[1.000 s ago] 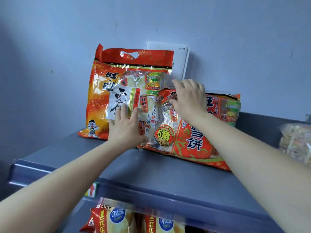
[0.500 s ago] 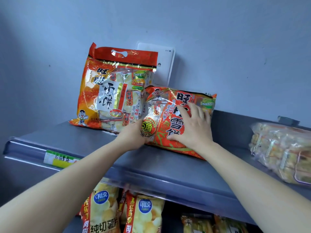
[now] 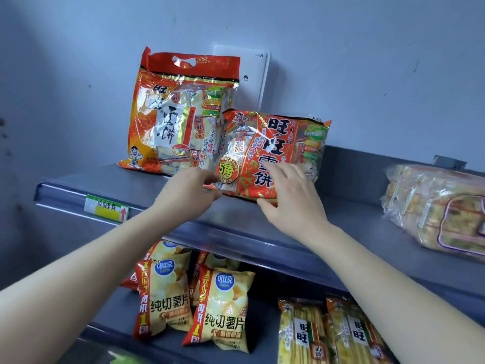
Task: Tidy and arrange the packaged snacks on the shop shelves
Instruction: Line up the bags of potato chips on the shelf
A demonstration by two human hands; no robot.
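While the smaller red rice-cracker bag [image 3: 275, 151] is being held on the top shelf [image 3: 262, 222], the hands are being kept apart, one at each side of its lower edge. Left hand [image 3: 190, 191]: fingers are being curled round the bag's lower left corner. Right hand [image 3: 291, 199]: fingers are being laid over the bag's front, the thumb being tucked beneath the lower edge. The bag is being propped at a tilt, top toward the wall [image 3: 367, 61], its left edge overlapping the larger rice-cracker bag [image 3: 178, 119], which is being leaned upright against the wall. A white router box [image 3: 253, 74] is being partly hidden behind both bags. A price label [image 3: 107, 207] is being carried on the shelf's front rail. A clear snack packet [image 3: 441, 208] is being kept well apart at the right. On the lower shelf [image 3: 118, 313], yellow crisp bags [image 3: 223, 306] and yellow stick packs [image 3: 301, 332] are being displayed.
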